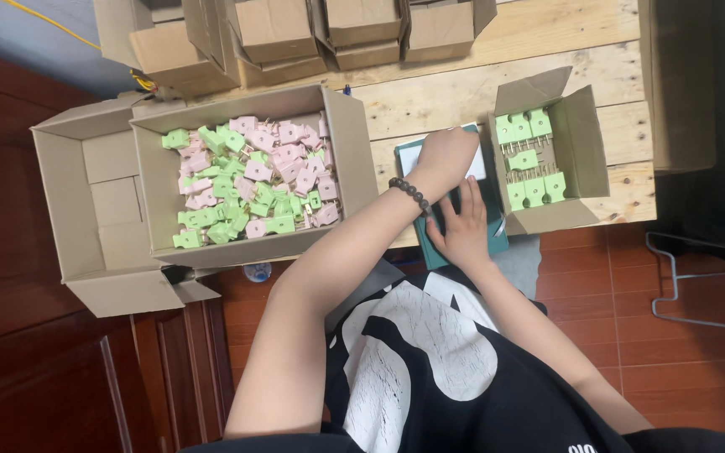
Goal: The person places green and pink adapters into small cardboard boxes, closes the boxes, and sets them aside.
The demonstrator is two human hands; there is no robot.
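Left hand (444, 156) rests fisted on the teal tray (497, 225), grip contents apparently hidden; right hand (463, 226) lies flat, fingers spread, holding nothing. Small carton (585, 151) of green plugs (528, 159) sits just beside the tray.

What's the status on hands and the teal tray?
Left hand and right hand both flat on the teal tray, gripping nothing visible. Small carton of green plugs beside it; big box of mixed plugs left. Nothing in the way.

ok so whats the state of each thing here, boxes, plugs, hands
big box: open, heaped with loose pink and green plugs
small box: open, green plugs in rows
teal tray: flat, under both hands
left hand: pressing on tray
right hand: flat on tray
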